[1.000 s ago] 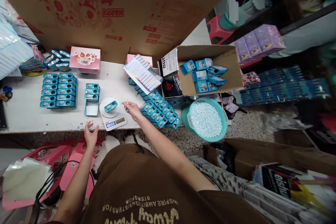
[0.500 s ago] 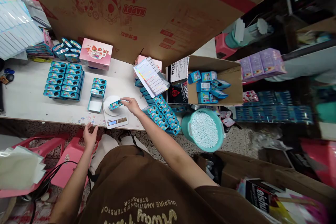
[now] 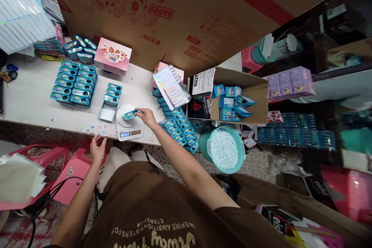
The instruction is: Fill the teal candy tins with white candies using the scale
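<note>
My right hand (image 3: 146, 116) pinches one end of a small blue packet (image 3: 129, 115), which is over the round white plate of a digital kitchen scale (image 3: 130, 133). Whether its full weight rests there I cannot tell. My left hand (image 3: 97, 147) hangs just off the table's front edge, fingers apart, holding nothing. Left of the scale stands an open blue display box (image 3: 107, 115) with a few of the same packets at its far end; its near part shows a white bottom. Farther left are two full rows of blue packets (image 3: 73, 84).
A pink strawberry box (image 3: 113, 56) stands behind the rows. Right of the scale lie stacked blue packets (image 3: 182, 127) under label sheets (image 3: 172, 87). Beyond are a carton (image 3: 255, 100) of blue packets and a teal bucket (image 3: 206, 143) of white pellets. A tall cardboard box (image 3: 186, 15) backs the table.
The view has shifted slightly. My right hand still holds the blue packet at the scale, and my left hand remains near the table edge with its fingers apart.
</note>
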{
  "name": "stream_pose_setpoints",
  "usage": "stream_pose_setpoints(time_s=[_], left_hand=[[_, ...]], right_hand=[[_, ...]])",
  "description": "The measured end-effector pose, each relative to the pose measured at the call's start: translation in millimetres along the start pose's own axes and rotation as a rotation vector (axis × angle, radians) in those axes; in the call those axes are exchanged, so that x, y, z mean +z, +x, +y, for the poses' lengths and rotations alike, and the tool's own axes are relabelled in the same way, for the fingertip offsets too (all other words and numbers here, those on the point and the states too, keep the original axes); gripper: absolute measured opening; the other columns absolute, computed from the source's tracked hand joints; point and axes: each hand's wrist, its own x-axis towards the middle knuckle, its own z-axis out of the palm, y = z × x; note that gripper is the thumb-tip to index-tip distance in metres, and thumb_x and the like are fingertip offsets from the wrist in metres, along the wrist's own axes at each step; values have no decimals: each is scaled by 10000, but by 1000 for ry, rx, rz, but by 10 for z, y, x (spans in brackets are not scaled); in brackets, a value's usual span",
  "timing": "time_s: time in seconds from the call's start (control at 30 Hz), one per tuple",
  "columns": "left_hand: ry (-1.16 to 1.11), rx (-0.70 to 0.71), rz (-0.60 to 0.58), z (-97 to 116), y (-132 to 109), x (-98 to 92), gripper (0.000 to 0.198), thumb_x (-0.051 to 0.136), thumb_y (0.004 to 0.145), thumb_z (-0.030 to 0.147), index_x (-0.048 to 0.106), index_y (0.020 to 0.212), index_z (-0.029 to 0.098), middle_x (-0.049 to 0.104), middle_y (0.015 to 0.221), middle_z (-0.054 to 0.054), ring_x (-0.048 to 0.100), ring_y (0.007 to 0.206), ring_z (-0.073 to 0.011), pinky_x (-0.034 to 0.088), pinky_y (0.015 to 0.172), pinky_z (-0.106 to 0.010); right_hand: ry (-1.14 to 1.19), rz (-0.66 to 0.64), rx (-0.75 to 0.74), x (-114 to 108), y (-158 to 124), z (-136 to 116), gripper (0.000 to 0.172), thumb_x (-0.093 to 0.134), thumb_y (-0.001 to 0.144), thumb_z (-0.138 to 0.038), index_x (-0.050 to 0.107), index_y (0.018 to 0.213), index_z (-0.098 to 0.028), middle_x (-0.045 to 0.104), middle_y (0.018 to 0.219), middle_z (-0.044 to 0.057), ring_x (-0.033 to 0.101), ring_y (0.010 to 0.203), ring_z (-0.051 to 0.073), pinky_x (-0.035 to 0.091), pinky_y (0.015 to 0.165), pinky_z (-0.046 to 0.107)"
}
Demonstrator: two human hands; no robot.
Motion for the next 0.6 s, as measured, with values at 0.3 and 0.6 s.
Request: stream_pose_setpoints(time_s=[0.3, 0.6], left_hand=[[-31, -1, 22, -27, 56, 1, 478, 643, 715, 402, 533, 1137, 208, 613, 1097, -95, 565, 1048, -196, 403, 951, -366], [-39, -55, 0, 5, 69, -33, 484, 643, 713, 428, 536, 1126, 200, 612, 1114, -97, 554, 1077, -203, 397, 966, -373]], right_hand=[[-114, -31, 6, -5, -5, -125, 148, 723, 605, -188, 725, 743, -244, 697, 752, 3, 580, 747, 184, 416, 817, 320], [277, 133, 223, -321, -355, -93, 408, 707, 601, -411, 697, 902, -135, 514, 537, -46, 408, 518, 75, 320, 522, 227]])
